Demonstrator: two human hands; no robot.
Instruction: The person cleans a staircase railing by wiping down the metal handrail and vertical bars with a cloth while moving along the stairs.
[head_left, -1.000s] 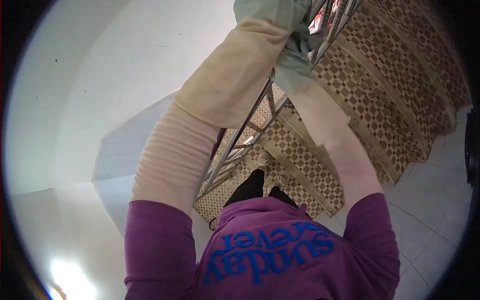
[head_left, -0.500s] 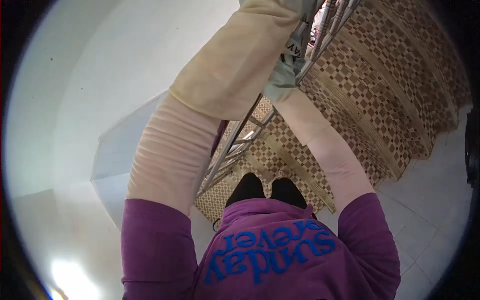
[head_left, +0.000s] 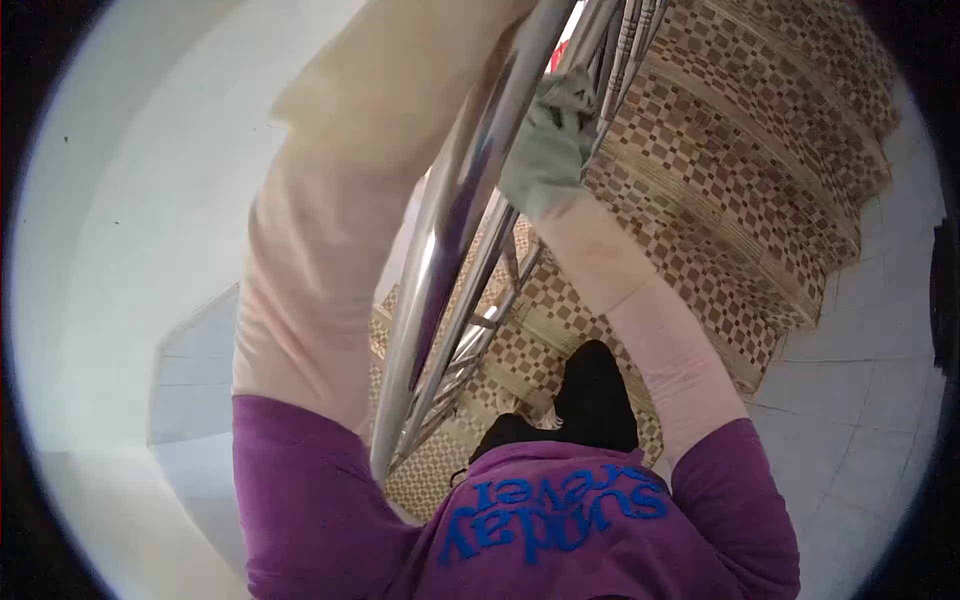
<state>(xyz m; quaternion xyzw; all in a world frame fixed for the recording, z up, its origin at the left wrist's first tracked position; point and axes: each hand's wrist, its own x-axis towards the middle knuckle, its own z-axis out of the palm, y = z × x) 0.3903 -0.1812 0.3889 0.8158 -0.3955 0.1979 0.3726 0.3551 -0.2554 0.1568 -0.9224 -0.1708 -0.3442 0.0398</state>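
Note:
My right hand (head_left: pixel 552 145) is in a grey-green glove with dark markings, up beside the metal stair balusters. Its fingers look curled, but what lies inside them cannot be made out. A shiny metal handrail (head_left: pixel 440 240) slants up between my two arms. My left forearm (head_left: pixel 400 80), in a loose cream cover, reaches up along the rail's left side and is blurred. The left hand itself lies beyond the top edge.
Patterned brown-and-cream tiled stairs (head_left: pixel 720 170) curve up on the right. A white wall (head_left: pixel 130 220) stands at left, and pale floor tiles (head_left: pixel 850 400) lie at the right. My dark-clad leg (head_left: pixel 598 390) is over the lower steps.
The handrail has come into plain view between my arms. My left arm has shifted left and up, and the right gloved hand slightly left. One leg has come forward.

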